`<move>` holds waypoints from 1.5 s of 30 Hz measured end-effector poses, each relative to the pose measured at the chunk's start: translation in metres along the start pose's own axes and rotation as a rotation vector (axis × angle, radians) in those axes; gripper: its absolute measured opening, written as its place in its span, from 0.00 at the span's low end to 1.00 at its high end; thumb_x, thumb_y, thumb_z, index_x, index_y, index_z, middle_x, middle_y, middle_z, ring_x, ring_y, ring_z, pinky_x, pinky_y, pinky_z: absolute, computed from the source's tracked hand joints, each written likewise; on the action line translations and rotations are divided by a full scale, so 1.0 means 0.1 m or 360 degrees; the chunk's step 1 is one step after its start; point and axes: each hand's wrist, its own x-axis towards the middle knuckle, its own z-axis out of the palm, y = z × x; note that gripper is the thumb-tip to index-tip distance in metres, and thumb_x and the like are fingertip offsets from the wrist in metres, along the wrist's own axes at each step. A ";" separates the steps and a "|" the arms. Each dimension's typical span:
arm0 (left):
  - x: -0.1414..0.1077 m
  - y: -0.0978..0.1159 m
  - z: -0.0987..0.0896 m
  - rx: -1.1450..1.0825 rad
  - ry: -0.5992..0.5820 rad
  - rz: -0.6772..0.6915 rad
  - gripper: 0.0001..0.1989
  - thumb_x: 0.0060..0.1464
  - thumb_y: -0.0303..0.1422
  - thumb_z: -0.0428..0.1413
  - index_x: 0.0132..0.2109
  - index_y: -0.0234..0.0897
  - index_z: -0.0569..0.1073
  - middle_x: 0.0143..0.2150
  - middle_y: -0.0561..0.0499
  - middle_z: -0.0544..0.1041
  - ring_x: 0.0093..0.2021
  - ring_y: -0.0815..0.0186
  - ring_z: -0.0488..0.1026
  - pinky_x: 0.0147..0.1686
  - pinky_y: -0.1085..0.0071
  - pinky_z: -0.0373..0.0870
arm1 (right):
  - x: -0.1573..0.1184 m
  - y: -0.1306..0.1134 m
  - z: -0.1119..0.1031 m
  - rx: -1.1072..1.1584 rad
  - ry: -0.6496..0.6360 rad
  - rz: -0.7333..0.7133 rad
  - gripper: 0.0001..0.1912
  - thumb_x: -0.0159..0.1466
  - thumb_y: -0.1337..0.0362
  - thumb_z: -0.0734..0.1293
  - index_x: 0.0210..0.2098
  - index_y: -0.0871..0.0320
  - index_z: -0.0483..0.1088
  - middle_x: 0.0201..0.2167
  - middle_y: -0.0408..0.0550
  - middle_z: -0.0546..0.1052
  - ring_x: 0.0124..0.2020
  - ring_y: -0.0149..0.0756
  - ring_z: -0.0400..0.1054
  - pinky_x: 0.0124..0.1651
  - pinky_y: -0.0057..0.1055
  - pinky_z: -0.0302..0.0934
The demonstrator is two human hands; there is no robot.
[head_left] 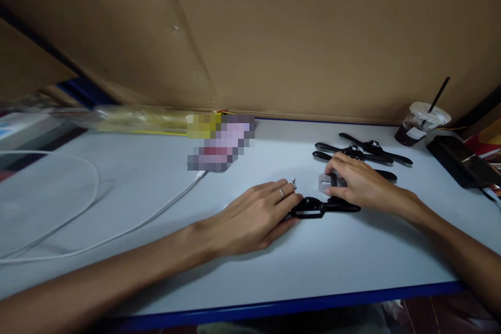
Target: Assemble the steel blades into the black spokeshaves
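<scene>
My left hand (262, 214) rests over the left end of a black two-handled tool (313, 207), its fingers closed round that handle. A small silver metal part (293, 183) shows by its fingertips. In my right hand (356, 182), thumb and fingers pinch a flat metal blade (324, 182) with a slot in it, just above the tool's right handle. Behind my right hand lie several more black tools (376, 154) of the same shape, one partly hidden by the hand.
A pixelated phone (225, 143) with a white cable (172, 201) lies on the white table (235, 282). Yellow rolled material (144, 120) is at the back left. A drink cup (420, 122) and black stand (462, 159) are at the right.
</scene>
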 end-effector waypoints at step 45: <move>-0.06 -0.02 -0.08 0.0279 0.0113 0.0324 0.10 0.71 0.24 0.48 0.45 0.28 0.75 0.36 0.46 0.77 0.35 0.61 0.71 0.34 0.65 0.70 | -0.13 -0.40 0.20 0.0648 0.0106 -0.0069 0.10 0.67 0.71 0.66 0.30 0.56 0.75 0.29 0.42 0.78 0.31 0.32 0.69 0.37 0.32 0.60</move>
